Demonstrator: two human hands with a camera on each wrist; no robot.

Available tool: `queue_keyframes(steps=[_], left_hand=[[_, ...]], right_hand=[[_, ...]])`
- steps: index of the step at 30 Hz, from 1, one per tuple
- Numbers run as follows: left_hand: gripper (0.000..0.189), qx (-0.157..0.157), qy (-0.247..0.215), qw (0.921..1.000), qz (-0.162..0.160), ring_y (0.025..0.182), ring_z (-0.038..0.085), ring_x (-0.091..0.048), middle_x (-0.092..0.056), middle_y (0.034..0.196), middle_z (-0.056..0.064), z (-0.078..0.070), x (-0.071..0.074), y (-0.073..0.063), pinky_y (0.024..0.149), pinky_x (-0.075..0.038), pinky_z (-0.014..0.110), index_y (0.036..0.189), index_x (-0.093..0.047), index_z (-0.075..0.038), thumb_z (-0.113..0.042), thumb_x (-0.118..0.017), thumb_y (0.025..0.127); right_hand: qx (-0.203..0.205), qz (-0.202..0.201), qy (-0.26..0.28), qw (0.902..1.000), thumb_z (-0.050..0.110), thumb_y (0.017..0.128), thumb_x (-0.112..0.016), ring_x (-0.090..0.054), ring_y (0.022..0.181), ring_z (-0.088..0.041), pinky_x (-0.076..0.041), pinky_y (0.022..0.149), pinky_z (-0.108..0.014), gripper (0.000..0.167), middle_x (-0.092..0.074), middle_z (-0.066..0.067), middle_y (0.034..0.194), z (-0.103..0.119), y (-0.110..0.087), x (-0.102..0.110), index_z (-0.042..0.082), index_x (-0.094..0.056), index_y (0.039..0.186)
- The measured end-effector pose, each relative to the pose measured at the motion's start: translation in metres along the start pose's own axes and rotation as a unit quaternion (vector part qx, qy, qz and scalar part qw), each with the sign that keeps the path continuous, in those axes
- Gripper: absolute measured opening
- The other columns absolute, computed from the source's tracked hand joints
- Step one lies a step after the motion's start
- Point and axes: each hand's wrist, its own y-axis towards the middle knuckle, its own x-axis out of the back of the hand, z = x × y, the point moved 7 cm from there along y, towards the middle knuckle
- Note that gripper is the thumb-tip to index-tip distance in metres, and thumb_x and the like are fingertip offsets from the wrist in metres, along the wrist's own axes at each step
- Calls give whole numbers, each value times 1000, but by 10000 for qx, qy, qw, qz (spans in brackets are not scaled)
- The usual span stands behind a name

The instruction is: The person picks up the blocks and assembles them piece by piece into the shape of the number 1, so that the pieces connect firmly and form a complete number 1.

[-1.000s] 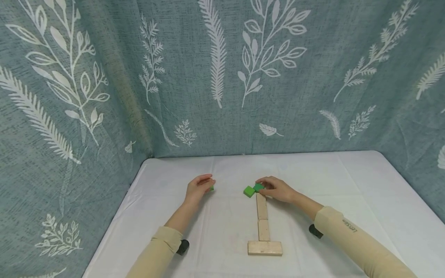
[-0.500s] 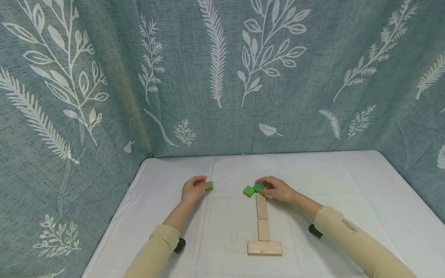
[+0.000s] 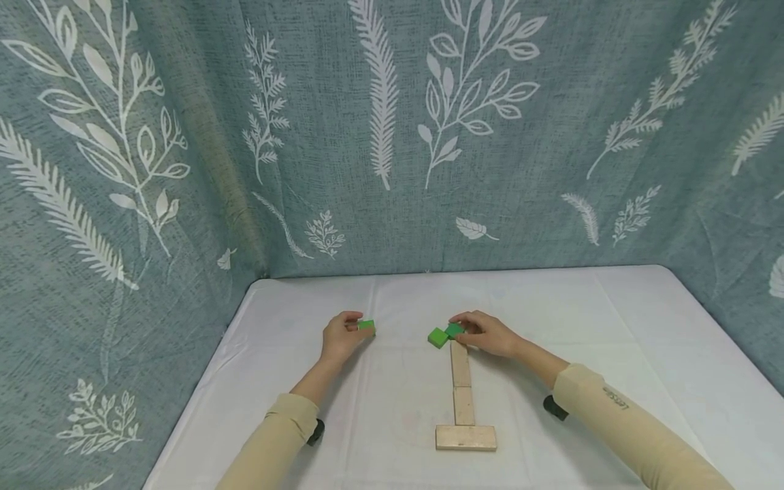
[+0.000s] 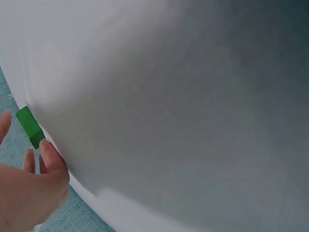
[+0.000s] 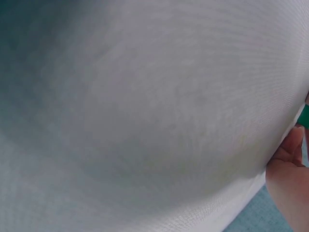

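Left of centre in the head view, my left hand (image 3: 341, 338) holds a light green block (image 3: 366, 327). The thumb lies against the near side of this block, and a finger shows at the left edge of the left wrist view, beside the block (image 4: 30, 126). My right hand (image 3: 490, 335) pinches a darker green block (image 3: 454, 331) between thumb and fingers, at the far end of a row of wooden blocks. Another light green block (image 3: 437, 337) lies touching its left corner. In the right wrist view, only a sliver of the darker block (image 5: 304, 117) shows.
Two plain wooden blocks lie end to end, the farther one (image 3: 461, 364) below the green pair and the nearer one (image 3: 464, 406) after it. A wooden block (image 3: 465, 437) lies crosswise at their near end. The white table (image 3: 551, 306) meets a patterned curtain (image 3: 404, 224) behind.
My left hand has moved left with its light green block, then slightly back right. More of that block shows now, turned differently. My right hand and the other blocks look unmoved.
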Motion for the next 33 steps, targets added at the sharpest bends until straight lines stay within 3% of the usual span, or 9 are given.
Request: queue_keyframes(steps=[6,20,33], left_hand=[[44,-211,504,9985,-39,95,30,-58,-63,109,21,-4,-2,0,80,-51,39,114,-63,7,-13,-80,78],[41,-521,870,9948,-125,90,30,-59,-64,97,19,-11,-4,-2,79,-50,42,109,-63,9,-12,-79,78],[39,-96,592,9982,12,94,28,-59,-64,103,17,-5,-4,-3,81,-51,38,112,-64,5,-15,-78,80]], right_hand=[[19,-17,-15,10000,19,96,-62,-51,89,-17,-46,76,-31,39,-58,-9,108,1,0,0,0,-57,130],[-12,-54,47,10000,19,97,-62,-51,91,-18,-46,76,-33,39,-58,-11,111,-2,1,1,1,-57,130],[20,42,121,9999,19,97,-61,-51,92,-18,-46,77,-33,40,-57,-11,111,-1,0,0,0,-56,132]])
